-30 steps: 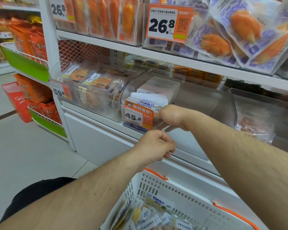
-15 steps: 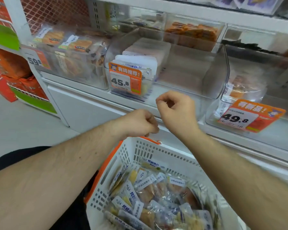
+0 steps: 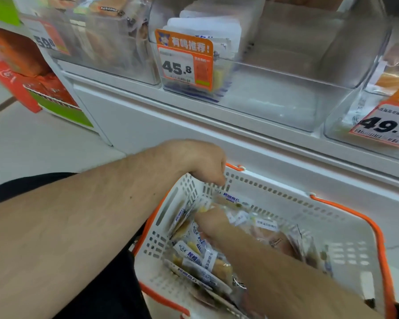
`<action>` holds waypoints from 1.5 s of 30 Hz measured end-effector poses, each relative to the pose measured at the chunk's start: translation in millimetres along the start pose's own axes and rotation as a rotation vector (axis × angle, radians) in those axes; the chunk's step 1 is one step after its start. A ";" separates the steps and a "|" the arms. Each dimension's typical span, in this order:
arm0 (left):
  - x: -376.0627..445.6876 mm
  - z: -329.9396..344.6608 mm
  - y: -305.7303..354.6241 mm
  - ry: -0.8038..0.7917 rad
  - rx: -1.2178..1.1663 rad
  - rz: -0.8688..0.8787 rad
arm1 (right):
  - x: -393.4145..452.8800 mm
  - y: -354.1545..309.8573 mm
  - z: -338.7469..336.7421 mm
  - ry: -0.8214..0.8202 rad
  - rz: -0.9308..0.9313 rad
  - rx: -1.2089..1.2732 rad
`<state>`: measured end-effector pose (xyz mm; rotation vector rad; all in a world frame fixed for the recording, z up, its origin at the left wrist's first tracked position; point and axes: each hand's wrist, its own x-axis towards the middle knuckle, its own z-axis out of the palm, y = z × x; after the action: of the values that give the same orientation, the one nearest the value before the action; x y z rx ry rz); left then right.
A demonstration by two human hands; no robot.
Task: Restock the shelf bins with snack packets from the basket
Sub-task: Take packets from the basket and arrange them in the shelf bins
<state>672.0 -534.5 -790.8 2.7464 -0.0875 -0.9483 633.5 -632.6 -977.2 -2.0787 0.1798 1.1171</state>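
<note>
Right hand: reaches down into the basket among the snack packets; it is blurred and its fingers are buried in the packets, so I cannot tell whether they are spread or pinching anything.
Snack packets: a loose heap of clear packets with white-and-blue labels and yellowish contents, lying in the basket.
Basket: white perforated plastic with orange handles and an orange rim, standing just below the shelf front.
Left hand: at the basket's far left corner, fingers curled downward at the rim; whether they grip the rim I cannot tell.
Shelf: white, with a row of clear bins along its edge.
Middle bin: clear plastic; white packets stand upright at its left side, the right part shows only bare plastic.
Price tag 45.8: orange and white, fixed on the middle bin's front left.
Price tag 49.8: orange, on the front of the bin to the right.
Left bin: clear, with blurred brownish packets inside.
</note>
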 end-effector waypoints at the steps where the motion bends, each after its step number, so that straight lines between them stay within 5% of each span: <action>1: 1.0 -0.6 0.0 -0.002 0.009 0.003 | 2.3 1.0 8.3 -0.036 0.029 0.001; 8: 4.3 -8.6 5.3 -0.004 0.015 0.019 | 4.7 -2.4 26.5 -0.099 0.114 0.044; 13: 6.7 -13.4 9.3 0.005 0.019 0.051 | -15.4 -12.5 -19.3 -0.125 0.130 0.039; 21: 3.6 -14.0 16.7 0.041 -0.015 0.062 | -92.5 -45.9 -128.1 -0.056 -0.121 -0.130; 31: -15.4 -0.3 38.9 0.233 -0.146 0.028 | -163.5 -41.6 -179.6 -0.096 -0.103 0.339; 37: -39.2 10.7 61.3 0.188 -0.168 0.150 | -162.2 -46.0 -179.9 -0.052 0.028 0.612; 40: -33.3 18.3 57.1 0.353 -0.066 0.194 | -164.8 -50.2 -179.0 -0.070 0.028 0.663; 45: -24.6 10.5 46.9 0.559 -0.226 0.123 | -171.6 -59.6 -187.6 -0.031 -0.040 0.637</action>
<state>647.2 -578.8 -772.8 2.6451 -0.0468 -0.1283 679.1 -754.5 -750.7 -1.4895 0.4183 0.9136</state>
